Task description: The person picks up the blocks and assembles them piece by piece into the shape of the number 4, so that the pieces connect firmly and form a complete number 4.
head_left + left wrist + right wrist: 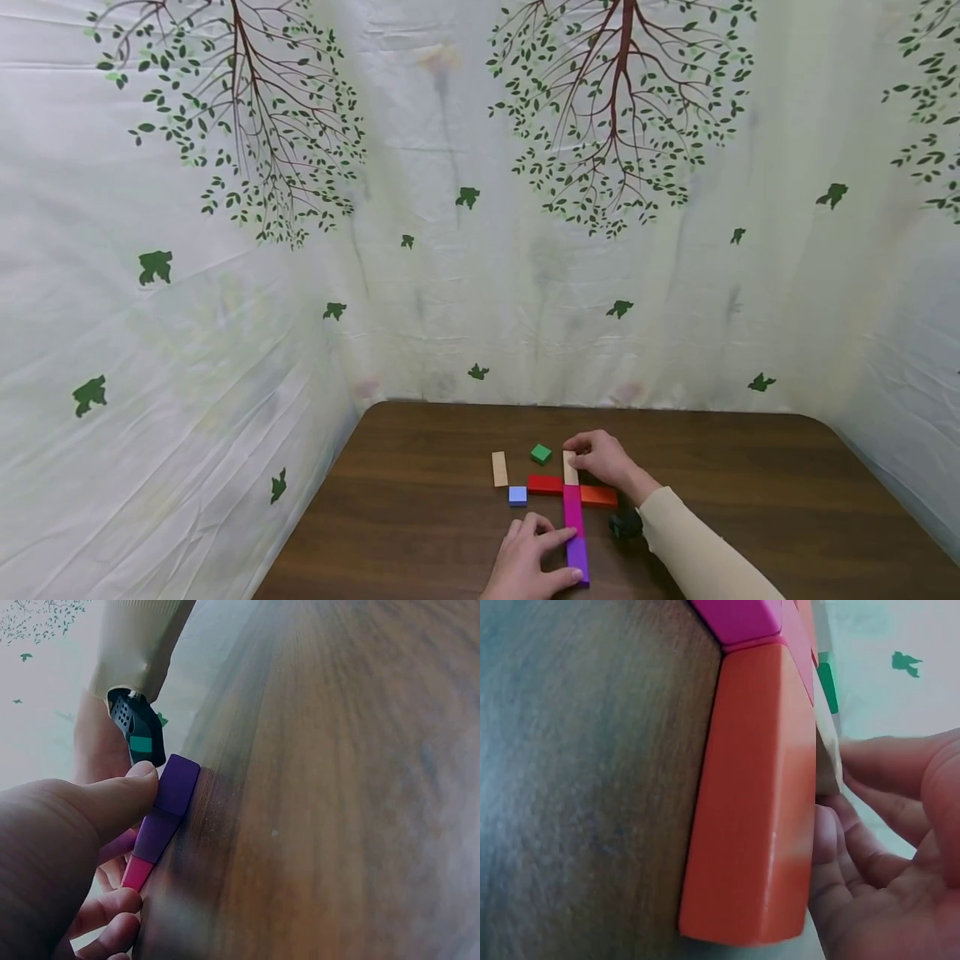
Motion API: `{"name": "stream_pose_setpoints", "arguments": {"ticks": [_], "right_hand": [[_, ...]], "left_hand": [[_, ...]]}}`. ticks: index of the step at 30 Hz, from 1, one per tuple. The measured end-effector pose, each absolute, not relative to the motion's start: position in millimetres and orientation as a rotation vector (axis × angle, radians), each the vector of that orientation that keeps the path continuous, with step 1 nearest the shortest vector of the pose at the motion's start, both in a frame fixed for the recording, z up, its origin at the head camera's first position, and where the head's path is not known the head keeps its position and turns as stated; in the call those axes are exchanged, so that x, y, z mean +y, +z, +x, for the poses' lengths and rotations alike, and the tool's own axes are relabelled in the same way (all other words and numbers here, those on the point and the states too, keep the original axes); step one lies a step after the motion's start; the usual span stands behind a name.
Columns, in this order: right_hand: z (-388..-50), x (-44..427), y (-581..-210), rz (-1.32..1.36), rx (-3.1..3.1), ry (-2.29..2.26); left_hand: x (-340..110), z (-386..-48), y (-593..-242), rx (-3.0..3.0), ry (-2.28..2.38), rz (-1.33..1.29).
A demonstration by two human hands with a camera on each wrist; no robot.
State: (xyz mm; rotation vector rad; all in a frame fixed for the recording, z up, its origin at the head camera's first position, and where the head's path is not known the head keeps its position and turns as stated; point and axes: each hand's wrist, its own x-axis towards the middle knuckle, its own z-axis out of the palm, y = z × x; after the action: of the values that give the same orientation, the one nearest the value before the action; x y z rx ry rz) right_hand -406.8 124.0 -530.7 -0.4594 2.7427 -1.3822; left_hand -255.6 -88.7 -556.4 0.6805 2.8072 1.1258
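On the table a row of wooden blocks runs away from me: a purple block (pixel 577 560) nearest, a magenta block (pixel 572 504) beyond it and a beige block (pixel 571 473) at the far end. My right hand (pixel 603 460) pinches the beige block between thumb and fingers. From the left, my left hand (pixel 525 558) touches the row, its thumb on the purple block and its index finger near the purple-magenta joint. A red block (pixel 545 484) and an orange block (pixel 598 497) lie crosswise on either side of the row.
Left of the row lie a second beige block (pixel 499 469), a small blue block (pixel 517 497) and a green block (pixel 541 454). A dark device (pixel 626 524) sits at the right wrist. Behind the table's (pixel 420 450) far edge hangs a leaf-patterned curtain (pixel 480 283).
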Motion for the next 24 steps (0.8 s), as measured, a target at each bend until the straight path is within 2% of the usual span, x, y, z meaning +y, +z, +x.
{"name": "stream_pose_setpoints", "arguments": {"ticks": [12,24], "right_hand": [[-388,133,-504,-0.480,2.871,-1.323],[-338,147,-497,-0.591,3.089,-1.127]], "left_hand": [[-86,-255,-556,2.828,1.164,0.728],[-89,-254,-558,2.887,1.143,0.804]]}}
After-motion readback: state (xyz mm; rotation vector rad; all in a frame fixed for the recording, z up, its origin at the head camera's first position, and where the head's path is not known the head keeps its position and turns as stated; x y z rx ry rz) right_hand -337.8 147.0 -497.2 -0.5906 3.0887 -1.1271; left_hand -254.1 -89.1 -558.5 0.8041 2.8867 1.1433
